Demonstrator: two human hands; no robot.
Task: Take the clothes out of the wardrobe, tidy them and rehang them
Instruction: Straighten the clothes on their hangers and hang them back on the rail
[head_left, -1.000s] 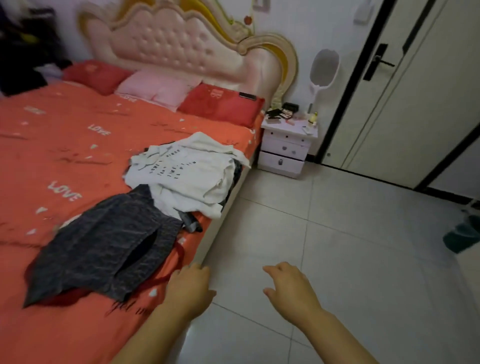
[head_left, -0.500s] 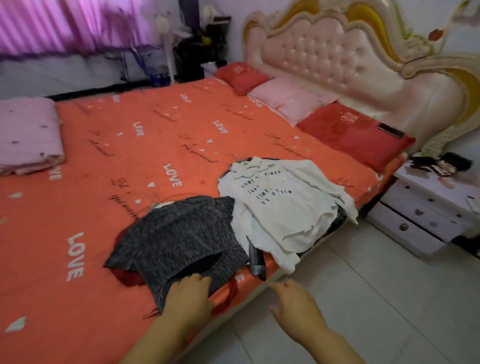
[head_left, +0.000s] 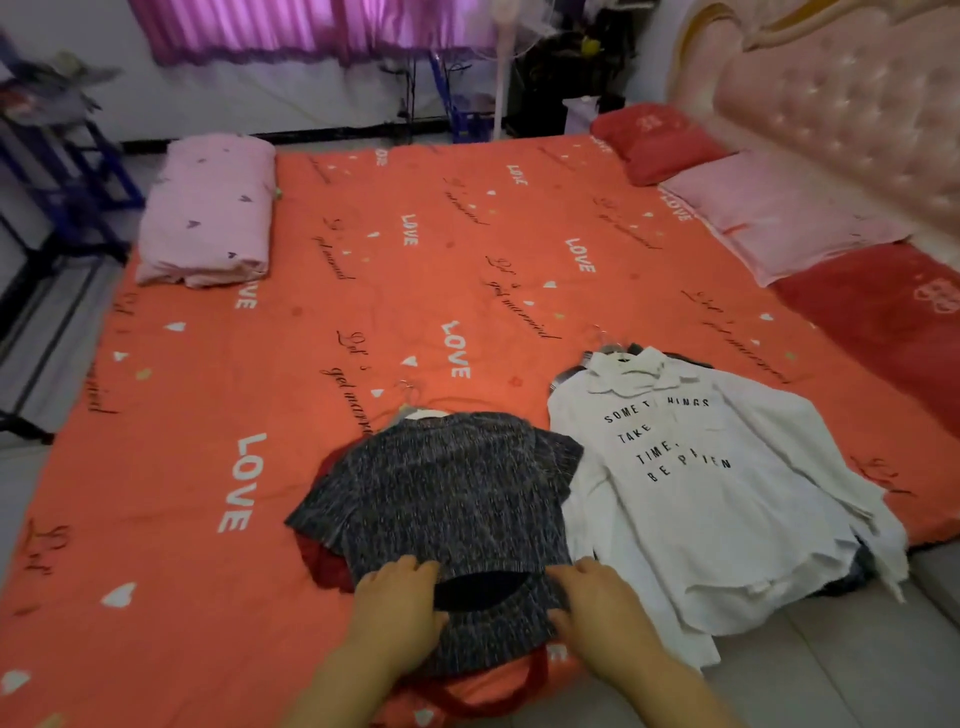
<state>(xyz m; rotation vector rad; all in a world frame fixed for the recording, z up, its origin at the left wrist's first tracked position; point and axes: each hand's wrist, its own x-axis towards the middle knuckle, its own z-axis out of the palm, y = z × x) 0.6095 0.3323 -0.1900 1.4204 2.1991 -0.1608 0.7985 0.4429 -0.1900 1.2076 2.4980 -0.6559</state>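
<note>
The dark grey knit top (head_left: 447, 499) lies flat on the orange bed (head_left: 363, 291), close to the near edge, with the hook of a wire hanger (head_left: 410, 400) poking out at its collar. Both hands are on its hem: the left hand (head_left: 395, 608) and the right hand (head_left: 602, 613) sit on either side of the dark opening. The fingers are bent over the fabric, and I cannot tell whether they grip it or only press on it. A red garment (head_left: 324, 564) peeks out from underneath. Just beside it, to the right, is a white shirt (head_left: 701, 483) with black lettering, spread over darker clothes. Farther off, a folded pink quilt (head_left: 208, 213) rests at the far left corner, and a pink pillow (head_left: 779, 213) lies against the padded headboard (head_left: 841, 104).
</note>
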